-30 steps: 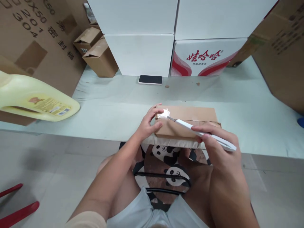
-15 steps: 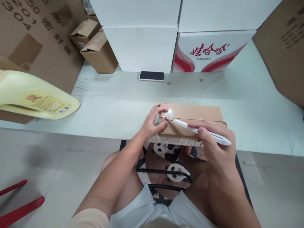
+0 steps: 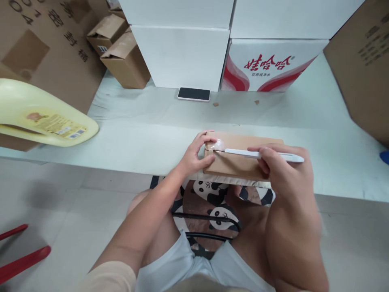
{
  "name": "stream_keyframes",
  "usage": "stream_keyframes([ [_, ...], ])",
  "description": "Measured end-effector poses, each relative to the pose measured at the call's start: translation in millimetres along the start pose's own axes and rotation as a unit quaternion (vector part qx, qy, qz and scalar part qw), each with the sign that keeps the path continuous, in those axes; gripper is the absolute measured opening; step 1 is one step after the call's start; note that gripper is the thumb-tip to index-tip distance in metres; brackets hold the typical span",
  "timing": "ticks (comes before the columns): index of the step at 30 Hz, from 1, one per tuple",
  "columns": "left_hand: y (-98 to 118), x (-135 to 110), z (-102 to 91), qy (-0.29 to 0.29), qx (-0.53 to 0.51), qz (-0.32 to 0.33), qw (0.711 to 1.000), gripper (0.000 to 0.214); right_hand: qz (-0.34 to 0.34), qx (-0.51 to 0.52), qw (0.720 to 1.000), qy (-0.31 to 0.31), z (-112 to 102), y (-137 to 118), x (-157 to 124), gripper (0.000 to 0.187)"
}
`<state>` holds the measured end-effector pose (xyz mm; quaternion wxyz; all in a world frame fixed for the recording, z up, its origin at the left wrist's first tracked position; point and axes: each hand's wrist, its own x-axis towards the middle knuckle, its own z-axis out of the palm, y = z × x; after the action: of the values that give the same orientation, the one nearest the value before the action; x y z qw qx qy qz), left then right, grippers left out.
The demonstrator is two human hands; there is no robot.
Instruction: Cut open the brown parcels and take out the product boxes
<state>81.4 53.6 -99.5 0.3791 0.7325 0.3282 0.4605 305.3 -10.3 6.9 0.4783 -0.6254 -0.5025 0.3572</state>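
Note:
A flat brown cardboard box (image 3: 240, 162) lies at the near edge of the pale table (image 3: 146, 134), in front of me. My left hand (image 3: 194, 156) grips the box's left end, fingers curled over its top edge. My right hand (image 3: 282, 170) is closed round a white utility knife (image 3: 264, 154). The knife lies almost level along the box's top seam. Its blade tip touches a patch of clear tape (image 3: 216, 144) at the left end of the seam, just by my left fingers.
A pale yellow jug (image 3: 42, 121) lies on its side at the left. A dark phone (image 3: 193, 94) lies farther back. White cartons (image 3: 182, 52), a red-and-white carton (image 3: 267, 67) and brown boxes (image 3: 124, 56) line the back. A large brown box (image 3: 364, 69) stands right.
My right hand has turned the knife from a slant to nearly level along the seam. The blade tip stays at the tape patch. My left hand keeps its hold.

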Motion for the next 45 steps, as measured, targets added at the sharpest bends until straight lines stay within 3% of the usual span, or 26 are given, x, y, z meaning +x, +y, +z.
stream_keyframes([
  [4, -3.0, 0.5, 0.5, -0.009, -0.010, 0.006, 1.000, 0.048, 0.007, 0.006, 1.000, 0.006, 2.9, 3.0, 10.6, 0.016],
  [12, -2.9, 0.8, -0.6, -0.012, 0.004, -0.017, 1.000, 0.054, -0.011, 0.039, 0.999, 0.031, -2.8, 13.1, 6.6, 0.014],
  [18, -4.5, 0.0, 1.4, 0.001, 0.004, -0.004, 1.000, 0.049, -0.050, 0.005, 0.997, -0.060, -12.8, 18.3, 8.3, 0.014],
  [21, -3.8, 1.1, 2.6, 0.006, -0.006, -0.017, 1.000, 0.050, -0.054, -0.003, 0.997, -0.060, -12.3, 18.5, 7.6, 0.015],
  [29, -1.6, 2.2, 4.0, 0.009, -0.032, -0.042, 0.999, 0.060, -0.090, 0.040, 0.995, 0.033, -7.2, 39.3, 9.5, 0.020],
  [35, -0.4, 0.4, 1.5, 0.007, -0.003, -0.002, 1.000, 0.050, -0.073, 0.115, 0.988, 0.073, -4.8, 29.7, 12.1, 0.012],
  [38, -0.9, 1.9, 0.6, 0.006, -0.013, 0.002, 1.000, 0.052, -0.127, 0.188, 0.968, 0.104, -13.5, 21.9, 10.9, 0.015],
  [40, -2.0, 3.0, 0.9, 0.008, -0.028, -0.005, 1.000, 0.051, -0.149, 0.228, 0.946, 0.179, -26.2, 23.3, 10.5, 0.019],
  [43, -4.5, 3.7, 2.1, 0.021, -0.053, -0.007, 0.998, 0.048, -0.123, 0.170, 0.930, 0.303, -49.8, 44.2, 13.8, 0.028],
  [45, -6.4, 3.0, 2.7, 0.037, -0.076, -0.013, 0.996, 0.046, -0.074, 0.045, 0.950, 0.300, -62.6, 70.7, 19.5, 0.029],
])
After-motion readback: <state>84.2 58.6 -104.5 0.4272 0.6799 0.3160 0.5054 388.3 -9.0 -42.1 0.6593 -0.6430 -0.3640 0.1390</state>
